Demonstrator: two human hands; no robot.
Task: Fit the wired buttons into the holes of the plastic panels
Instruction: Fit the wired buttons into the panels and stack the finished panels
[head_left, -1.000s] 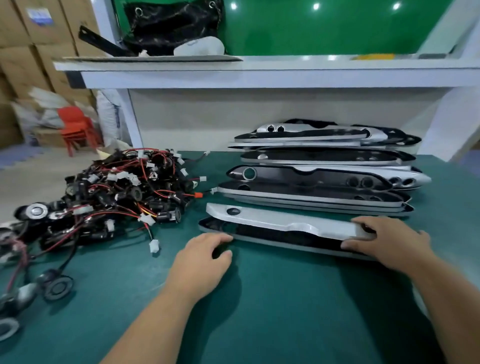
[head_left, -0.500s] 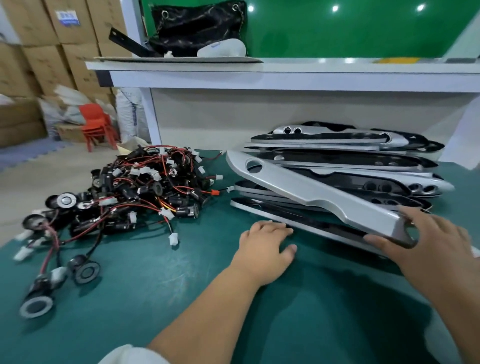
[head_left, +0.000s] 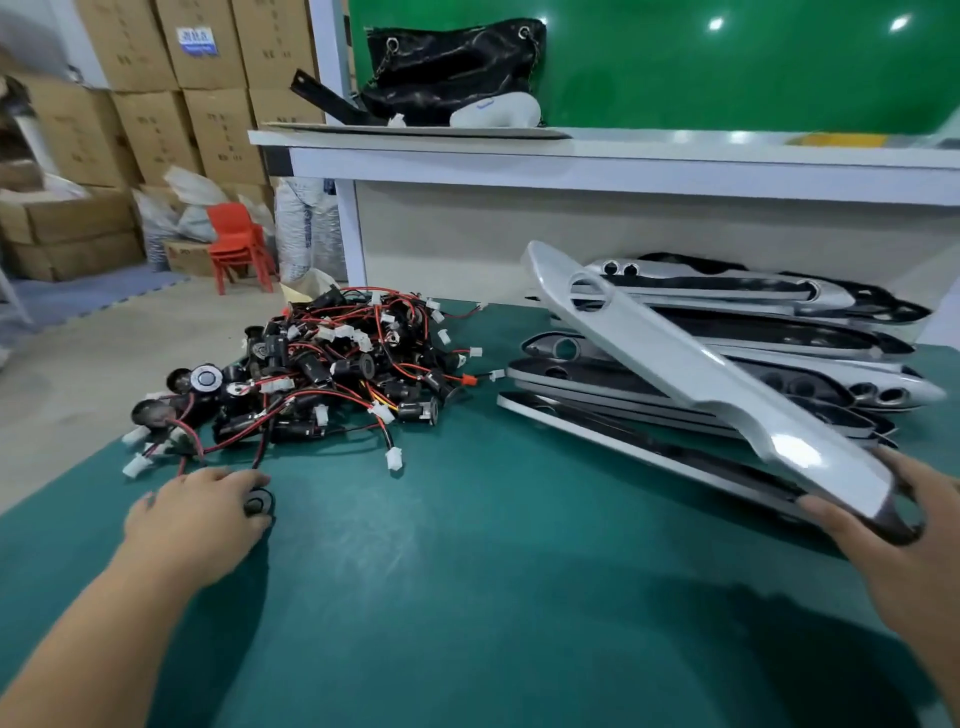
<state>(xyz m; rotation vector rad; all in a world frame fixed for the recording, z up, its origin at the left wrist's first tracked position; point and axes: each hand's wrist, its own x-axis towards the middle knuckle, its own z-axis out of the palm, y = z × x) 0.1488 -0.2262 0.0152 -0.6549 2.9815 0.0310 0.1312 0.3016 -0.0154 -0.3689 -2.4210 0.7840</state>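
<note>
Since half a second ago the left hand (head_left: 200, 519) has left the bare mat in front of the panels and moved out to the left. It now lies palm down at the near edge of the pile of wired buttons (head_left: 332, 374). The right hand (head_left: 893, 545) has lifted the silver panel (head_left: 691, 374) higher and tipped it more steeply. The panel's long axis runs from the near right, where the hand grips its dark looped end between thumb and fingers, up and away to the left. Its far tip, with the oval hole, points toward the white shelf (head_left: 571, 156) and hangs in the air above the stack of panels (head_left: 810, 332). Only the gripped end is low, near the green mat (head_left: 467, 597). The stack itself lies as before, the panels' long axes running left to right across the mat. The left hand's curved fingers and thumb sit on either side of a round black button (head_left: 258, 501) lying on the mat just clear of the pile. Whether they actually pinch it cannot be told.
</note>
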